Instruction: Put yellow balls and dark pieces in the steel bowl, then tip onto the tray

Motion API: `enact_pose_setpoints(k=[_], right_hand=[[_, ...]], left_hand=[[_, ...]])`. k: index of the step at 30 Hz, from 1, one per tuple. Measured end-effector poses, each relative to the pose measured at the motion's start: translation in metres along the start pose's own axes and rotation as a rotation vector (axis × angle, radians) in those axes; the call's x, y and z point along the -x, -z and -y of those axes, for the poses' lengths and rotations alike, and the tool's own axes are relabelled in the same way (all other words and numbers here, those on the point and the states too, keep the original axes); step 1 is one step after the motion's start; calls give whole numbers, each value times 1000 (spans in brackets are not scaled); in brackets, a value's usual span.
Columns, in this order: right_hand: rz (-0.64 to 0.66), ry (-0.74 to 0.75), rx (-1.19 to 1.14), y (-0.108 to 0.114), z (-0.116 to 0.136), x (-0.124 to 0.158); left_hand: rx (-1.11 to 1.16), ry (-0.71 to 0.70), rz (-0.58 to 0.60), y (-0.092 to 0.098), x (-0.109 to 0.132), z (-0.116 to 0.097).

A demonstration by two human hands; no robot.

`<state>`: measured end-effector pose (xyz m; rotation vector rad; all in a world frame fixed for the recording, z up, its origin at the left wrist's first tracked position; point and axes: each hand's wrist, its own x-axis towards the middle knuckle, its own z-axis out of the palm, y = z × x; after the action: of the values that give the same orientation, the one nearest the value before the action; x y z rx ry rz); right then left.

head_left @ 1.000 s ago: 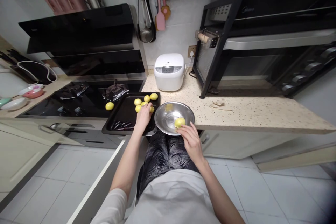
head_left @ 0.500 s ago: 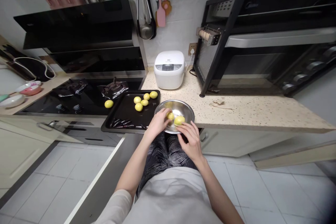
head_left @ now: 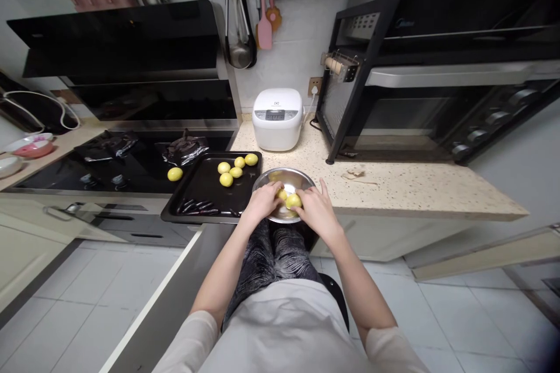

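A steel bowl [head_left: 308,179] stands at the counter's front edge with two yellow lemon-like fruits in it. Over its left side, my left hand [head_left: 263,200] has its fingers curled round the left yellow fruit [head_left: 282,194]. My right hand [head_left: 318,210] grips the right yellow fruit [head_left: 293,201] from the right, its index finger raised. Left of the bowl is a black baking tray [head_left: 199,186] bearing several yellow fruits [head_left: 226,179] and several thin dark pieces [head_left: 196,207] along its front.
A white rice cooker [head_left: 277,122] is behind the bowl. Another yellow fruit [head_left: 175,174] lies on the black hob [head_left: 144,172]. An oven [head_left: 411,122] stands in a rack at the right. Below the tray, a drawer [head_left: 161,297] is pulled out.
My right hand has closed in on the right fruit, which it only touched with its fingertips before. My left hand stays at the left fruit. The whole view has shifted slightly.
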<state>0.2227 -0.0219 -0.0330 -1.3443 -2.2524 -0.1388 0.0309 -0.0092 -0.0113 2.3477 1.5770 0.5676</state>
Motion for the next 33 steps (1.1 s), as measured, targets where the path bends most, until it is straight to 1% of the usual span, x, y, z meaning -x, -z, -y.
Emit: enact_pose_setpoints(k=[3,7,10,12,15,18,22,25,28,30,31,33], right_hand=[[72,-3,57,-5,2,-14],[155,-71,56,-6,4,-24],[154,-101,56,-3,3,-30],[149,-102,42,-2,2,-34],[146,-100,13,-2,-2,-39],[136,-106,-20,-3,-5,-40],[122,-113,-56,-3,-8,-37],[82,-126,-135,-1,-11,-33],[-15,-134,-284,3,-14,-24],[-102,-121,-369,7,-13,-13],[-154,-115,-400,8,-12,-7],[-265,-119,-435,12,-8,7]], left_hand=[[-45,24,11,1,-1,-1],[-132,72,73,4,-2,-7],[-132,72,95,5,-4,-10],[-125,74,86,4,-7,-11],[-132,117,54,1,-13,-12],[-149,150,35,-2,-16,-11],[-153,138,11,-4,-16,-10],[-109,104,-44,-2,-12,-10],[-5,37,-171,5,-3,-3],[51,21,-292,13,5,9],[55,43,-346,17,9,17],[-2,151,-407,26,19,38]])
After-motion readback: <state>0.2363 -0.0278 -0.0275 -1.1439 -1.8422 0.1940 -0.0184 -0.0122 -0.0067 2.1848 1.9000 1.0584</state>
